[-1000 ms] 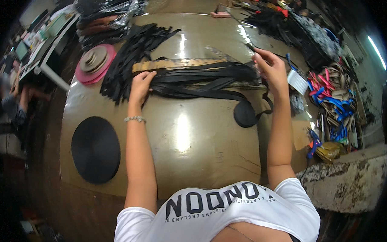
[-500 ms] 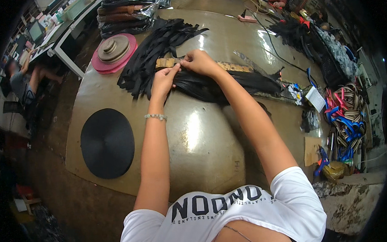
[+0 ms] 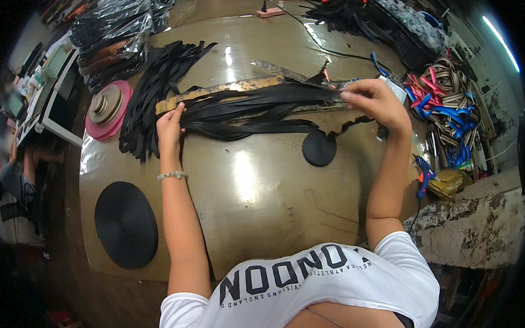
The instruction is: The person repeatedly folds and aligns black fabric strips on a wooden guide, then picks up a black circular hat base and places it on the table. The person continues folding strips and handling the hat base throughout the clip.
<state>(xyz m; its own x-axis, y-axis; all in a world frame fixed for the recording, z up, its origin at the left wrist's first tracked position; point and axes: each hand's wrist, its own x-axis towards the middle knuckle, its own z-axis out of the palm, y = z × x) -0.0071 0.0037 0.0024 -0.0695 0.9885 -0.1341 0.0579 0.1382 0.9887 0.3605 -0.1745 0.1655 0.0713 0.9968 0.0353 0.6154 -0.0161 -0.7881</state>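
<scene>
While a large black roll (image 3: 126, 225) lies flat at the near left and a small black roll (image 3: 319, 148) farther off to the right, the black strips (image 3: 243, 104) stretch just beyond, between the two hands, their long axis running left to right. The left hand (image 3: 169, 125) pinches them toward the left; the right hand (image 3: 376, 105) has its fingertips drawn together at the right end, though how many strips it has cannot be told. The small roll lies nearer the right hand, and the lowest strip seems to lead to it. Just past the strips, partly covered, is a yellowish board (image 3: 231, 86). The table (image 3: 264, 222) beneath is brown and glossy. Coloured straps (image 3: 448, 111) lie tangled on the right. At the far left, a strip pile (image 3: 156, 89) sits beside a pink-and-beige roll (image 3: 106, 109), with a plastic-wrapped stack (image 3: 116, 39) behind; a pink power strip (image 3: 270, 13) lies at the far side.
</scene>
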